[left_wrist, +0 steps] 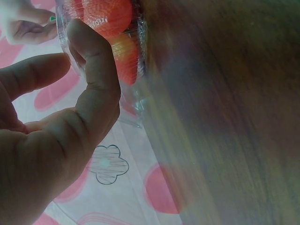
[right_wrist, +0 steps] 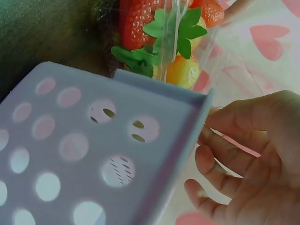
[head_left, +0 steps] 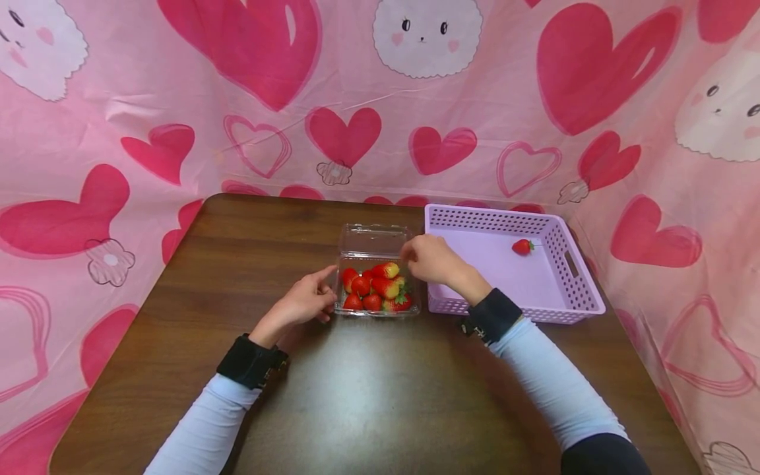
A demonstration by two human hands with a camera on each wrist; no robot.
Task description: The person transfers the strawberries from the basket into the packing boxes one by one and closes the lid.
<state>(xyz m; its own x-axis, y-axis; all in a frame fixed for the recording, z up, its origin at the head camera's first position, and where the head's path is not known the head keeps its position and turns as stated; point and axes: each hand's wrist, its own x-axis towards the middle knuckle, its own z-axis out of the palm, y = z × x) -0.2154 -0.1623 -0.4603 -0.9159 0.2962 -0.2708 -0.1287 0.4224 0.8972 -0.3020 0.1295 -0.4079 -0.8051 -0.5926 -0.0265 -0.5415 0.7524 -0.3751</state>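
A clear plastic box (head_left: 377, 310) full of strawberries (head_left: 375, 285) sits mid-table, its lid (head_left: 373, 238) folded open behind it. My left hand (head_left: 315, 293) rests against the box's left side; in the left wrist view the thumb (left_wrist: 93, 61) presses on the clear wall (left_wrist: 136, 101) beside the berries (left_wrist: 105, 16). My right hand (head_left: 424, 254) hovers over the box's right rear corner, at the edge of a lilac basket (head_left: 561, 310). Its fingers (right_wrist: 220, 150) are loosely curled and hold nothing. One strawberry (head_left: 522, 247) lies in the basket.
The dark wooden table (head_left: 368, 396) is ringed by a pink heart-print cloth (head_left: 119, 165) at the back and sides. The perforated basket wall (right_wrist: 93, 140) stands right against the box, with strawberries (right_wrist: 138, 21) just behind it.
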